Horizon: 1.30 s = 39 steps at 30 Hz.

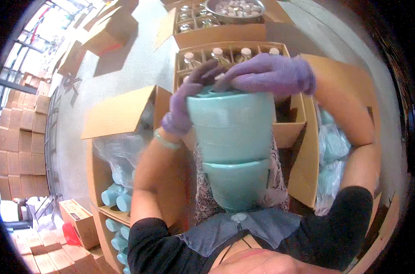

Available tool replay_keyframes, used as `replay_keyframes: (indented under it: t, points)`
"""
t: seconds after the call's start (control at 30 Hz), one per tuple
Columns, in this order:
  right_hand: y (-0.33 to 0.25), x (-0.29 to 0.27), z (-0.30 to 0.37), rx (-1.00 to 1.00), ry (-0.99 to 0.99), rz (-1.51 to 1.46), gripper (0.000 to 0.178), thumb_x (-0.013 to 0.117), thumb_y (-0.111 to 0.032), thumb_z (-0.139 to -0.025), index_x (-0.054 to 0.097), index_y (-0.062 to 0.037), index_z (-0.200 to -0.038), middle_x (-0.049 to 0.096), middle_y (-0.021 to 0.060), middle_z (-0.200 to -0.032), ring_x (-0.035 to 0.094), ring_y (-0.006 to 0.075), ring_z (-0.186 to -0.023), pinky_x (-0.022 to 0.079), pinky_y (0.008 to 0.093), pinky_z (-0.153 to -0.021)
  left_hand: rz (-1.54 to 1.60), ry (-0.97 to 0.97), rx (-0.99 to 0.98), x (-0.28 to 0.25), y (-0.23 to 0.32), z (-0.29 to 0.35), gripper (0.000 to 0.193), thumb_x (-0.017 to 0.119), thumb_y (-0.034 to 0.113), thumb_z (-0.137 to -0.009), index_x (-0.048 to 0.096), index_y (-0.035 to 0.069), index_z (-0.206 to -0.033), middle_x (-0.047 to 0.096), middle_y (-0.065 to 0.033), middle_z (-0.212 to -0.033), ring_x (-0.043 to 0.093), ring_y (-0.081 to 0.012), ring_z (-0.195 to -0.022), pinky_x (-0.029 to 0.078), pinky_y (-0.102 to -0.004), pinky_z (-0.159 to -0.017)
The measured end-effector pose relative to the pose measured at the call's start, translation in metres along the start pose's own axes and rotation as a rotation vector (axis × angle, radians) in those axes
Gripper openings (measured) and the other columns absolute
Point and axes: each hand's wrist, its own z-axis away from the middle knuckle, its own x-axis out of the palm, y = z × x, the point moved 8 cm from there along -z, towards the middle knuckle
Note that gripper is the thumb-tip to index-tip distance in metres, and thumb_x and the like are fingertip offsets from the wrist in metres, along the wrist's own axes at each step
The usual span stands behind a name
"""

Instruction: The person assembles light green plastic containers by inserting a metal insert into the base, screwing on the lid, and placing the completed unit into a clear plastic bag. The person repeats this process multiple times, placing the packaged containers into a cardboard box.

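Note:
Both my hands wear purple gloves with dark palms and meet over the top of a large turquoise tub-like container in front of my body. My left hand is at its left rim, fingers curved over the top. From the right, my right hand reaches across, its fingertips bent down close to the left hand's. A small pale piece shows between the fingertips; what the hands hold there is mostly hidden. Below is a second turquoise tub-like form. Just beyond my hands, a divided carton holds clear bottles with pale caps.
Farther off, a metal bowl of pale caps sits on another bottle carton. Open cartons with turquoise cups and plastic wrap stand left; another carton with wrapped turquoise items is at right. Stacked boxes line the far left.

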Motion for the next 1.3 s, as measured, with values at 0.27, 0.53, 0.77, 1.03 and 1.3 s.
replay_keyframes:
  t: [0.27,0.53,0.77,1.03,1.3]
  points:
    - [-0.042,0.012,0.006,0.073,-0.484,0.290,0.044,0.059,-0.008,-0.087,0.054,-0.0114,-0.131,0.062,0.0122,-0.121,0.059,0.0233,-0.109,0.047,0.0360,-0.098,-0.232,-0.105,0.049,0.072,0.024,0.017,0.084,0.047,0.028,-0.070,0.028,-0.001,-0.147,0.043,-0.0268,-0.142,0.046,-0.0364,-0.130,0.034,-0.0428,-0.112]
    - [-0.054,0.044,0.003,0.203,-0.103,0.835,0.050,0.055,-0.044,-0.091,0.055,-0.0086,-0.126,0.065,0.0217,-0.110,0.063,0.0370,-0.103,0.049,0.0407,-0.094,-0.394,-0.020,0.115,0.082,0.031,0.049,0.079,0.045,0.016,-0.070,0.031,-0.001,-0.146,0.046,-0.0232,-0.138,0.049,-0.0308,-0.126,0.036,-0.0383,-0.110]
    - [-0.110,0.053,0.027,0.318,-0.239,0.518,0.040,0.066,-0.022,-0.084,0.060,-0.0092,-0.122,0.065,0.0134,-0.100,0.064,0.0236,-0.090,0.051,0.0367,-0.083,-0.424,-0.024,0.182,0.109,0.052,0.073,0.084,0.048,0.020,-0.068,0.028,0.000,-0.147,0.047,-0.0260,-0.137,0.050,-0.0331,-0.125,0.036,-0.0387,-0.110]
    - [-0.150,0.084,0.033,-0.245,-0.341,0.499,0.050,0.077,-0.013,-0.078,0.064,-0.0154,-0.126,0.060,0.0134,-0.100,0.061,0.0248,-0.089,0.050,0.0373,-0.079,-0.359,-0.153,0.226,0.133,0.070,0.119,0.083,0.047,0.024,-0.074,0.022,0.001,-0.150,0.042,-0.0253,-0.142,0.044,-0.0335,-0.131,0.032,-0.0400,-0.112]
    - [-0.172,0.100,0.036,-0.120,-0.464,0.634,0.047,0.075,-0.013,-0.077,0.064,-0.0181,-0.123,0.061,0.0136,-0.096,0.062,0.0265,-0.087,0.051,0.0393,-0.079,-0.450,-0.221,0.197,0.146,0.073,0.122,0.086,0.052,0.029,-0.073,0.023,0.000,-0.149,0.045,-0.0236,-0.140,0.046,-0.0316,-0.130,0.033,-0.0390,-0.111]
